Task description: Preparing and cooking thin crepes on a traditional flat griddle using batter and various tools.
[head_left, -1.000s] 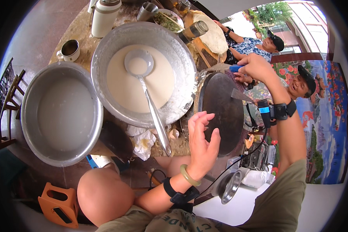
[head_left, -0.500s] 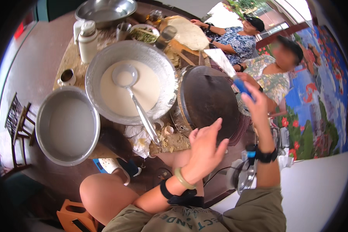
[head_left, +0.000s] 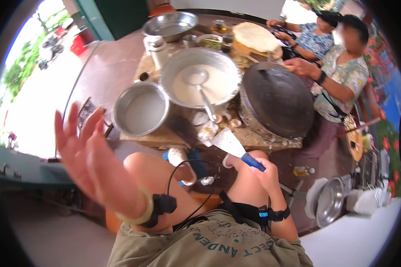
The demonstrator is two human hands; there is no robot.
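One scraper [head_left: 234, 149] with a broad metal blade and blue handle is gripped in the right hand [head_left: 266, 174], fingers wrapped round the handle, the blade reaching the near edge of the counter [head_left: 278, 143]. Just beyond it sits a dark round griddle [head_left: 278, 100]. Left of that, a ladle [head_left: 199, 91] rests in a bowl of pale batter [head_left: 199, 80], beside a smaller metal bowl [head_left: 140, 109]. The left hand [head_left: 82, 149] is raised, fingers spread, holding nothing.

The left hand [head_left: 82, 151] now swings off the griddle [head_left: 278, 100] toward nine o'clock, open and raised, while the right hand [head_left: 265, 175] lowers the blue-handled scraper [head_left: 234, 149] to the knee.
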